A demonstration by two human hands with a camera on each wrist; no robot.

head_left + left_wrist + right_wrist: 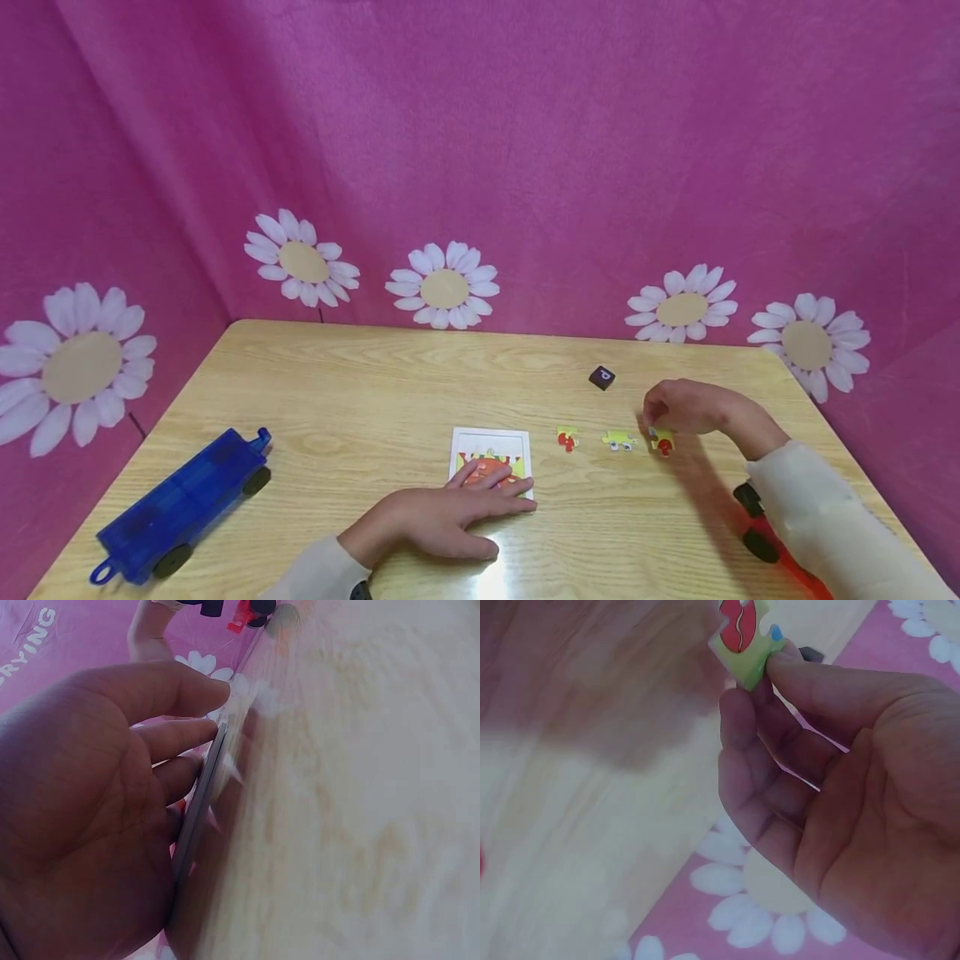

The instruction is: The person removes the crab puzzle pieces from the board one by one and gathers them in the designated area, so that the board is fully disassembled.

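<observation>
My left hand (pixel 450 518) lies with spread fingers across the lower part of a white-framed puzzle board (pixel 491 432). Orange and red picture parts show between those fingers, and the board's thin edge (pixel 199 802) appears beside the fingertips in the left wrist view. At the right, my right hand (pixel 688 406) pinches a green-yellow jigsaw piece with a red shape (pixel 742 641) between thumb and fingers. Left of it on the table are a yellow jigsaw piece with eye-like marks (pixel 620 441) and a yellow-and-red jigsaw piece (pixel 567 438).
A dark square tile with a letter (pixel 602 377) lies behind the pieces. On the left stands a blue toy wagon (pixel 183 507) with black wheels. A red wheeled toy (pixel 780 550) is partly hidden under the right forearm. A pink flowered curtain (pixel 480 167) borders the wooden table (pixel 337 400).
</observation>
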